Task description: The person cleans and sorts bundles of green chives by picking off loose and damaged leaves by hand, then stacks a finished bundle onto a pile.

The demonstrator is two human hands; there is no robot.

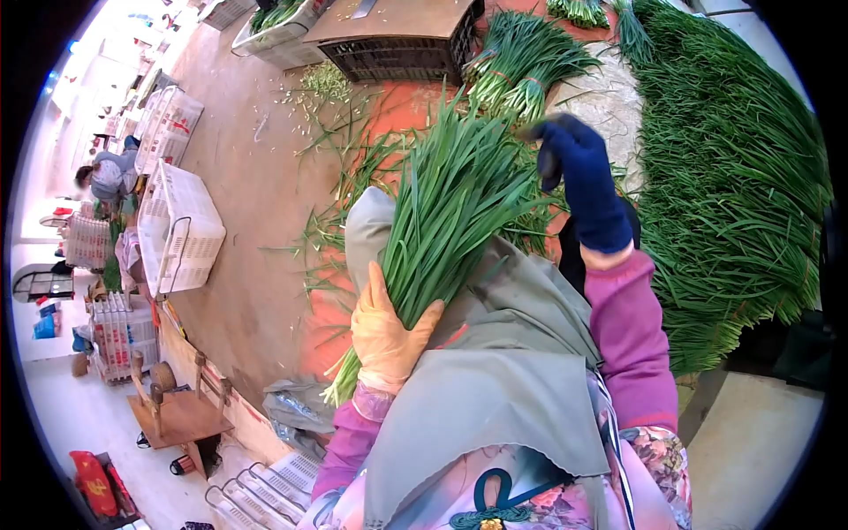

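My left hand [386, 340], in a pale orange rubber glove, is closed around the lower stalks of a thick bunch of garlic chives [450, 208]. The bunch lies tilted across my lap, its leaves fanning away from me and its pale cut ends poking out below the glove. My right hand [574, 163], in a dark blue knit glove, is raised just right of the leaf tips. Its fingers are bent and apart from the thumb, with nothing visible in them. A grey apron [495, 389] covers my lap beneath the bunch.
Loose chives are heaped in a large pile [724, 185] on the right. Tied bundles [527, 66] lie ahead, beside a board-topped dark crate [393, 44]. Leaf scraps [327, 84] litter the floor. White crates [181, 230], a wooden chair [181, 415] and another person [110, 172] are left.
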